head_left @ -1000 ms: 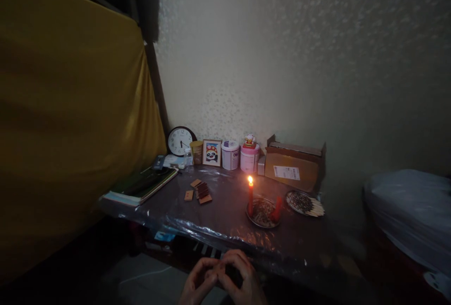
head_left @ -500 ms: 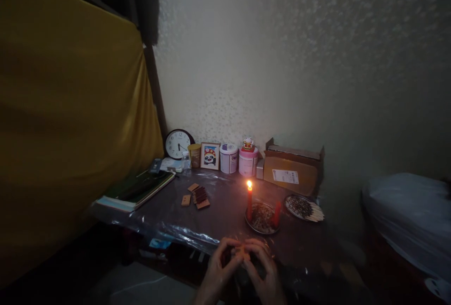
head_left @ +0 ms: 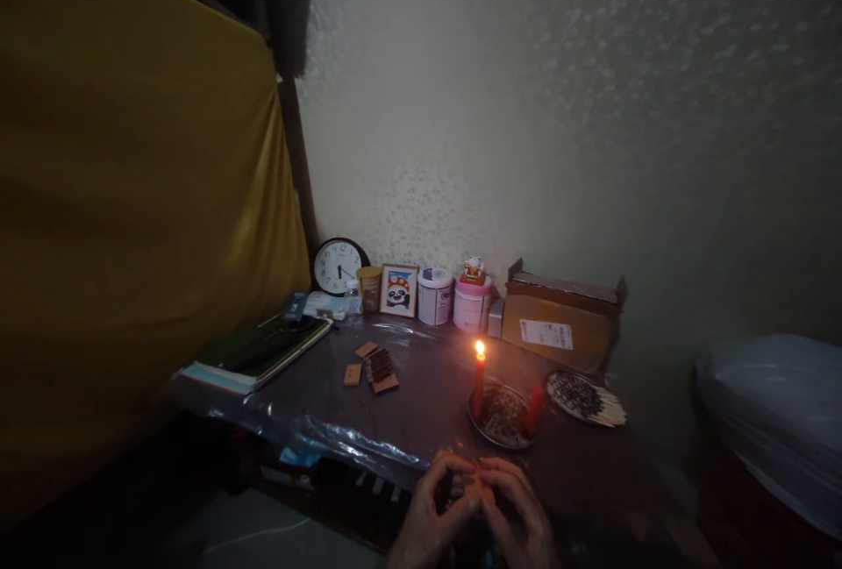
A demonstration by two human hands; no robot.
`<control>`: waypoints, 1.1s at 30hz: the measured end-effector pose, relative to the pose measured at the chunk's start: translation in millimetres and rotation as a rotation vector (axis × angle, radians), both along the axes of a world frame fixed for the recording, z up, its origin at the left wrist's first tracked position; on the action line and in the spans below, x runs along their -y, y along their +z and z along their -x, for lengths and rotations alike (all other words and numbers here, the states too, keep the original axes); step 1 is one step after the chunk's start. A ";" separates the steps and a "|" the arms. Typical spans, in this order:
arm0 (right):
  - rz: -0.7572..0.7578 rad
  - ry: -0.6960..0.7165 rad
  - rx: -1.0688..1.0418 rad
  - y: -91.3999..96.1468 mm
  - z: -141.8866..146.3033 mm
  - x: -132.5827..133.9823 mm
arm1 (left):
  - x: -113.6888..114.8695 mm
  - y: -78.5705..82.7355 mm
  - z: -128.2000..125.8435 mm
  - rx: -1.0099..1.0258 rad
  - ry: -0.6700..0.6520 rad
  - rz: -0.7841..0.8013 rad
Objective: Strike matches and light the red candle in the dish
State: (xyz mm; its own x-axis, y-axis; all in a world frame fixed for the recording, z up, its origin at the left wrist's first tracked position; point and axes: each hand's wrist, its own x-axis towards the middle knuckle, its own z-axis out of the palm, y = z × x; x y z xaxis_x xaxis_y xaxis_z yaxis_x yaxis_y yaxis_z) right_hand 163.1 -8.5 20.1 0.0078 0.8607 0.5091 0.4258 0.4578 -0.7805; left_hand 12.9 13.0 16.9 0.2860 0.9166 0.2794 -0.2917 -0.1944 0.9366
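Note:
My left hand (head_left: pixel 431 512) and my right hand (head_left: pixel 517 508) are together at the near edge of the dark table (head_left: pixel 421 394), fingertips pinched around a small tan thing (head_left: pixel 474 488) too dim to name. Just beyond them a lit red candle (head_left: pixel 479 376) stands in a round dish (head_left: pixel 501 416) of spent matches, with a short unlit red candle stub (head_left: pixel 532 408) at the dish's right side. Small matchboxes (head_left: pixel 374 367) lie further left on the table.
A plate of matchsticks (head_left: pixel 582 398) sits right of the dish. Along the wall stand a clock (head_left: pixel 337 266), a panda picture (head_left: pixel 398 290), tins (head_left: pixel 435 295) and a cardboard box (head_left: pixel 559 323). Books (head_left: pixel 263 350) lie at the left by a yellow cloth (head_left: pixel 132 227).
My hands rose from below the table edge to over its near edge and shifted right. The view drifted slightly; the candle keeps burning.

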 end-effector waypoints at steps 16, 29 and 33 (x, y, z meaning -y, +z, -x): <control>0.037 0.001 -0.018 -1.3 2.7 3.4 | 7.1 7.4 7.9 -0.121 0.025 -0.056; 0.001 -0.037 0.058 0.4 2.4 5.5 | 7.6 3.3 7.6 -0.136 0.030 -0.079; -0.004 -0.035 0.077 0.9 2.4 5.8 | 7.5 3.0 6.5 -0.103 0.028 -0.057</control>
State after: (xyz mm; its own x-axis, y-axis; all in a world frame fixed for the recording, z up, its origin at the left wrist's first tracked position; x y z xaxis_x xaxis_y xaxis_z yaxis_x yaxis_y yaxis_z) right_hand 160.7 -14.3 21.1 -0.0020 0.8587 0.5125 0.5003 0.4446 -0.7430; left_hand 6.3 5.5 19.9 0.2904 0.9080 0.3019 -0.1883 -0.2551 0.9484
